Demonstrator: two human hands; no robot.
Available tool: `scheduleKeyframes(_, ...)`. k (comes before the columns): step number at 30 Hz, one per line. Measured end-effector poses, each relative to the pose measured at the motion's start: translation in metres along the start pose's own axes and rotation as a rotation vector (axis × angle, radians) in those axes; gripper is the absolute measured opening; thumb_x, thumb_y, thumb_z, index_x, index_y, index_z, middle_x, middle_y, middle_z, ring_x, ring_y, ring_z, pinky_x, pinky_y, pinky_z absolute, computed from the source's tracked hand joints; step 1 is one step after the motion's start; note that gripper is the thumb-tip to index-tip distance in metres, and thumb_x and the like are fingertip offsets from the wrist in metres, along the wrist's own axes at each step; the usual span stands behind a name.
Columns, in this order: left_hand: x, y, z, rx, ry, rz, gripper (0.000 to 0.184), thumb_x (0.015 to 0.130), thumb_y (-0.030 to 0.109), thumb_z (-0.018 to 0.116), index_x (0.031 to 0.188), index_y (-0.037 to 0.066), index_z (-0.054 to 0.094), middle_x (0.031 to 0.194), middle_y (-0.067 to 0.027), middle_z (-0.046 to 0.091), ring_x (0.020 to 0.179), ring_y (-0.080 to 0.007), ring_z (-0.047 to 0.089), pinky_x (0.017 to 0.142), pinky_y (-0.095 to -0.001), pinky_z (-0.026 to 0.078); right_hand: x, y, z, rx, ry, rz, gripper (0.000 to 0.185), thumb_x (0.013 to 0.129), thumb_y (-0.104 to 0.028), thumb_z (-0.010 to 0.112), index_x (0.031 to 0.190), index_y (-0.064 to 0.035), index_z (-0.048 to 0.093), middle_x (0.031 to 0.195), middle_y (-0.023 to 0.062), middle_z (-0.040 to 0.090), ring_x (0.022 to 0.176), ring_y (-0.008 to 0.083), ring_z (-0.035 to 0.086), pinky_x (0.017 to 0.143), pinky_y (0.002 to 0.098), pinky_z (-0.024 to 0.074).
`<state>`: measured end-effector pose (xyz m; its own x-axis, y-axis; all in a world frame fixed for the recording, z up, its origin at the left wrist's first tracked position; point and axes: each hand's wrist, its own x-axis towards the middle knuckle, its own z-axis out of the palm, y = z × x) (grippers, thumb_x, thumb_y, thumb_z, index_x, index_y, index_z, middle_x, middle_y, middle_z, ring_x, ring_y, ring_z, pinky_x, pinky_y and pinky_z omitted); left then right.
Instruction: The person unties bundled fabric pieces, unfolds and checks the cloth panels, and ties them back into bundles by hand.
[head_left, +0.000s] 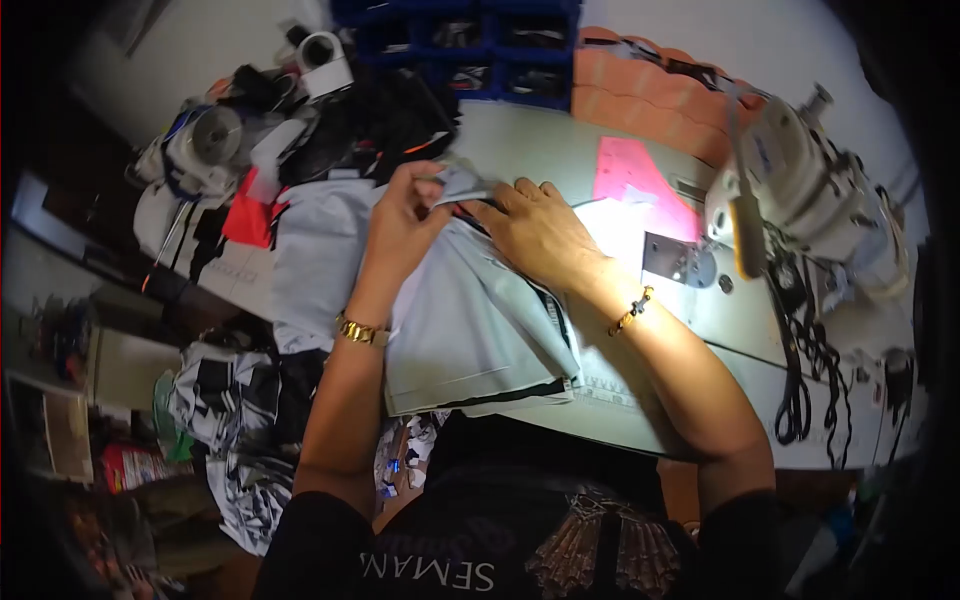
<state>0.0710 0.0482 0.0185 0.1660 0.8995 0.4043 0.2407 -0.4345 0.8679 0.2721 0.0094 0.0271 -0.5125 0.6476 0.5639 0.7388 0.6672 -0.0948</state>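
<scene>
A light grey fabric piece (pixel 460 320) with dark edging lies across the table's front edge and hangs a little over it. At its top, my left hand (pixel 408 205) pinches a folded bit of the fabric between thumb and fingers, lifting it slightly. My right hand (pixel 540 225) lies over the same upper edge, back of the hand up, its fingertips pressing on the cloth close to the left fingers. What lies under the right fingers is partly hidden. To the left, another grey fabric piece (pixel 320 250) drapes over the table edge.
A sewing machine (pixel 800 190) with its lamp glow stands right; pink pattern piece (pixel 640 185) beside it. Black cords (pixel 800 390) hang at the right edge. Blue bins (pixel 480 40) and an orange scalloped basket (pixel 650 95) stand behind. Dark cloth (pixel 370 125) piles back left.
</scene>
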Motion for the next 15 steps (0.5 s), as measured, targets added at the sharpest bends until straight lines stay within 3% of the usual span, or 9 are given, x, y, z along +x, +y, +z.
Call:
scheduleKeyframes(2, 0.001, 0.006, -0.001, -0.028, 0.019, -0.031, 0.042, 0.077, -0.004, 0.063, 0.118, 0.003, 0.055, 0.086, -0.0005, 0.057, 0.074, -0.0063, 0.053, 0.066, -0.0202, 0.044, 0.007, -0.01, 0.009, -0.05, 0.002, -0.045, 0.033, 0.09, -0.021, 0.055, 0.119, -0.0067, 0.061, 0.098, 0.0108, 0.061, 0.095, 0.0268, 0.058, 0.079, 0.0387, 0.0458)
scheduleKeyframes(3, 0.001, 0.008, -0.004, -0.046, -0.015, -0.043, 0.05, 0.079, -0.01, 0.065, 0.126, 0.005, 0.053, 0.091, 0.0014, 0.055, 0.083, -0.0044, 0.054, 0.074, -0.0189, 0.044, 0.007, -0.012, 0.01, -0.035, 0.002, -0.039, 0.038, 0.087, -0.02, 0.059, 0.121, -0.0057, 0.057, 0.101, 0.0104, 0.062, 0.095, 0.0264, 0.059, 0.079, 0.0391, 0.0465)
scheduleKeyframes(7, -0.002, 0.013, -0.004, -0.155, -0.068, -0.111, 0.058, 0.077, -0.007, 0.072, 0.13, 0.007, 0.052, 0.096, 0.0008, 0.055, 0.086, -0.0044, 0.053, 0.078, -0.019, 0.045, -0.001, 0.005, -0.003, 0.184, 0.006, 0.048, 0.031, 0.081, -0.016, 0.065, 0.11, -0.0061, 0.062, 0.099, 0.0091, 0.061, 0.095, 0.0273, 0.059, 0.082, 0.0399, 0.0477)
scheduleKeyframes(12, -0.004, 0.025, -0.009, -0.183, -0.162, -0.17, 0.06, 0.078, -0.011, 0.068, 0.132, 0.007, 0.052, 0.099, 0.0012, 0.055, 0.089, -0.0061, 0.054, 0.082, -0.0205, 0.046, -0.002, 0.021, 0.0, 0.302, -0.025, 0.054, 0.022, 0.078, -0.01, 0.066, 0.099, -0.0059, 0.065, 0.097, 0.0089, 0.061, 0.095, 0.0281, 0.059, 0.084, 0.0393, 0.0494)
scheduleKeyframes(15, -0.003, 0.021, -0.013, -0.204, -0.187, -0.157, 0.054, 0.08, -0.012, 0.065, 0.129, 0.007, 0.055, 0.101, 0.001, 0.055, 0.091, -0.0057, 0.054, 0.082, -0.02, 0.045, -0.004, 0.03, -0.003, 0.286, -0.026, 0.0, 0.024, 0.077, -0.008, 0.066, 0.102, -0.0083, 0.067, 0.094, 0.0077, 0.06, 0.092, 0.0265, 0.059, 0.083, 0.0381, 0.0502)
